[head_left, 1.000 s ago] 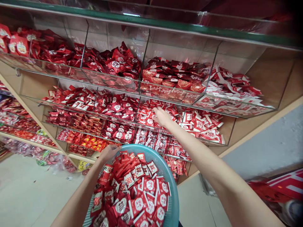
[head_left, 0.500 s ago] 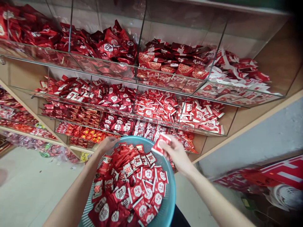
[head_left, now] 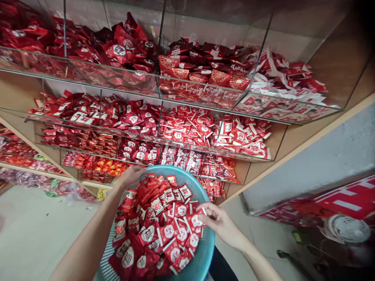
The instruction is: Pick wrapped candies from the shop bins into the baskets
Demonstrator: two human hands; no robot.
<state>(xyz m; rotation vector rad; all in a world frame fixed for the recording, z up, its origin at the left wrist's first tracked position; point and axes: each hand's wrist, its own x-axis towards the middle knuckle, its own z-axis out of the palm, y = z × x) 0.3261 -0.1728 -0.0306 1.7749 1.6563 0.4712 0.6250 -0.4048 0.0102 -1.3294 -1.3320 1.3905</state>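
My left hand (head_left: 132,175) grips the far left rim of a teal plastic basket (head_left: 207,242), its fingertips partly out of sight. Inside the basket lies a heap of small red wrapped candy packets (head_left: 168,232), some with white round labels, some with square pictures. Over the right side of that heap, my right hand (head_left: 218,222) pinches one red and white candy packet (head_left: 195,221) between thumb and fingers. The packet is low, close against the other packets.
Glass-fronted wooden shelves (head_left: 202,99) filled with red packets rise in front of me. Bagged sweets (head_left: 55,183) sit low at the left, above a pale tiled floor (head_left: 32,230). A grey wall (head_left: 316,156) and a white fan (head_left: 348,228) are on the right.
My right hand has come down from the basket's far rim into its right side, carrying the packet. My left hand stays on the rim, and the view has shifted slightly.
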